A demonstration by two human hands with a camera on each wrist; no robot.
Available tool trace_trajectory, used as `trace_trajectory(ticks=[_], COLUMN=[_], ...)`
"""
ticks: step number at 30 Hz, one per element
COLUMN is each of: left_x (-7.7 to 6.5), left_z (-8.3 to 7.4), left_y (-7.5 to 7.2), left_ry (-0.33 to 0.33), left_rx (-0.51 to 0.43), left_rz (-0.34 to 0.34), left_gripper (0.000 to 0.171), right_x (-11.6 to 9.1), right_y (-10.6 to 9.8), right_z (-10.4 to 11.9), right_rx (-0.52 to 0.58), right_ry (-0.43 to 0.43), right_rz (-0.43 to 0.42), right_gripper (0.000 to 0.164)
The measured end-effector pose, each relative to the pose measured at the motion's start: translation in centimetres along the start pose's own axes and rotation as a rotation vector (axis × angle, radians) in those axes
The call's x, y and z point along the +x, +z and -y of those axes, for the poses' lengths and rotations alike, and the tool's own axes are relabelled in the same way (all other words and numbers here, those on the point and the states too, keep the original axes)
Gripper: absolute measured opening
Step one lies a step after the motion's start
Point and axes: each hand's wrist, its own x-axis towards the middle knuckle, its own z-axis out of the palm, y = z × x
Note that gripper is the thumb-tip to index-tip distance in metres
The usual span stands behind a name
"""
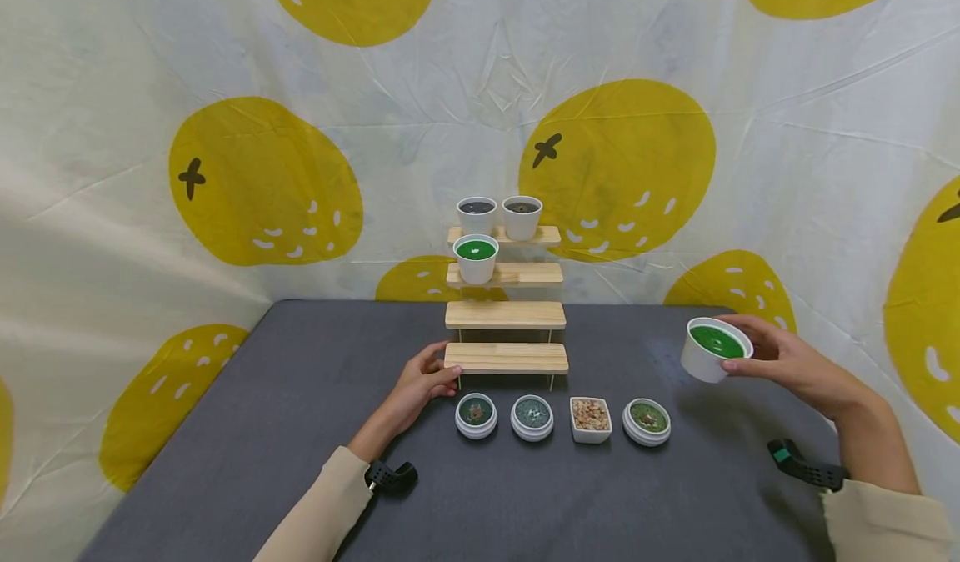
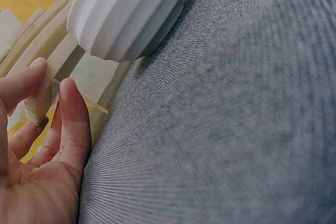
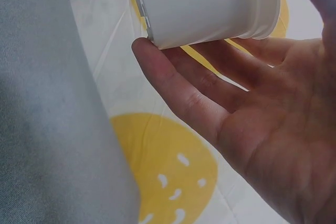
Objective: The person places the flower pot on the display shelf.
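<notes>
My right hand grips a white cup with a glossy green surface inside, lifted over the right side of the table. In the right wrist view, fingers run along the wall of that cup. At the left end of the lowest shelf of a wooden tiered stand, my left hand pinches the board, thumb on top and fingertips beneath. A second green-filled cup stands on the stand's upper-middle tier. Two white cups with dark contents occupy the top tier.
Before the stand sit a ribbed white pot with dark green filling, another ribbed pot, a square dish of tan crumbly bits and a pot of mottled green. A fruit-printed cloth hangs behind the grey table.
</notes>
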Motion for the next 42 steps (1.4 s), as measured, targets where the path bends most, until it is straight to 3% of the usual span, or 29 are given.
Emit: trace_trajectory(ticks=[42], left_x=[0.2], left_z=[0.2], left_y=[0.0], left_ry=[0.007], left_rx=[0.011], left_rz=[-0.010], left_gripper=[0.070], right_x=[1.8], right_y=[2.3], right_z=[2.1], right_rx=[0.029], right_ry=[-0.088], right_rz=[-0.090], right_gripper=[0.049])
